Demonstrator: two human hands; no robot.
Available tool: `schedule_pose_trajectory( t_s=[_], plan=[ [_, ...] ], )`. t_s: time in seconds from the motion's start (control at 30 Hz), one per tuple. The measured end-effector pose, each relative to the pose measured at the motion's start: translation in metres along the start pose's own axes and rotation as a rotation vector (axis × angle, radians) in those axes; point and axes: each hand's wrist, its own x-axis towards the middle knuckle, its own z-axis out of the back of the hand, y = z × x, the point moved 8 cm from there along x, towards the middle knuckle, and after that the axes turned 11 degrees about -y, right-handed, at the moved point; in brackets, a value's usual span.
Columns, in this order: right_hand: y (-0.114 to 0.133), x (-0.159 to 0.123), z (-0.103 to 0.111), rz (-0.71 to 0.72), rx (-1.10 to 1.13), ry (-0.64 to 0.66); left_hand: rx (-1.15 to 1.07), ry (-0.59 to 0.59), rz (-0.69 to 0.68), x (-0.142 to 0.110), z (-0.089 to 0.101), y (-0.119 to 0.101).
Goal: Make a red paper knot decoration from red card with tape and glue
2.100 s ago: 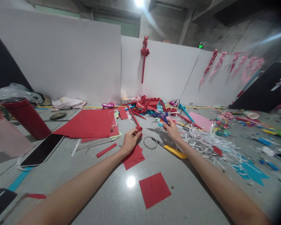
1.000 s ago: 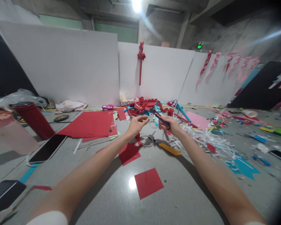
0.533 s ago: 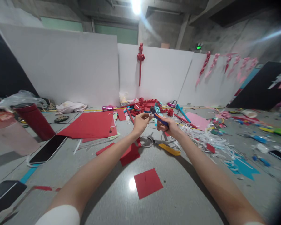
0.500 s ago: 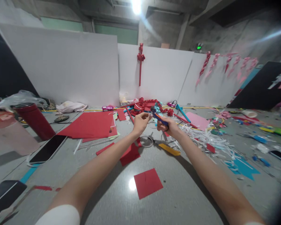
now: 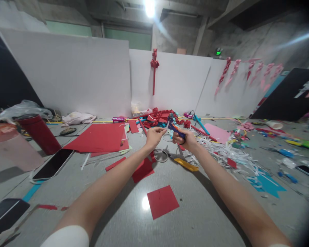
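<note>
My left hand (image 5: 154, 136) is raised over the floor with thumb and forefinger pinched together. A small whitish bit shows at its fingertips, too small to name. Close to its right, my right hand (image 5: 182, 137) is wrapped round scissors (image 5: 175, 129) with dark blue and orange handles. Their tip points up and away, near the left fingertips; whether the blades are apart I cannot tell. Below the hands lie a roll of clear tape (image 5: 161, 155) and a yellow utility knife (image 5: 186, 164). A red paper square (image 5: 163, 202) lies nearer me, with more red paper (image 5: 143, 170) behind it.
Large red sheets (image 5: 100, 137), a phone (image 5: 54, 164), a red flask (image 5: 38, 133) and a pink cup (image 5: 14, 147) stand or lie left. White paper shreds (image 5: 221, 151) and blue scissors (image 5: 285, 152) are right. White panels (image 5: 170, 82) rise behind a red paper heap (image 5: 159, 116).
The scissors have tilted more upright in my right hand, their tip higher and slightly right. My left fingers have drawn closer together; both hands stay in nearly the same place.
</note>
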Motion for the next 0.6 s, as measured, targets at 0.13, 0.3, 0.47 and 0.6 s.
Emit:
schedule_pose_trajectory(
  t_s=[0.13,0.3,0.47,0.6],
  plan=[
    [-0.001,0.000,0.000,-0.006,0.013,0.011,-0.009,0.033,-0.036,0.003,-0.009,-0.008],
    [0.000,0.001,0.002,0.009,0.027,-0.010,0.008,0.059,-0.017,0.004,-0.018,-0.007],
    [0.003,0.002,0.006,0.034,0.026,-0.040,0.059,0.004,0.003,0.007,-0.007,-0.005],
    [0.009,0.006,0.019,0.097,0.087,-0.104,0.120,-0.042,0.014,0.019,0.024,-0.004]
  ],
)
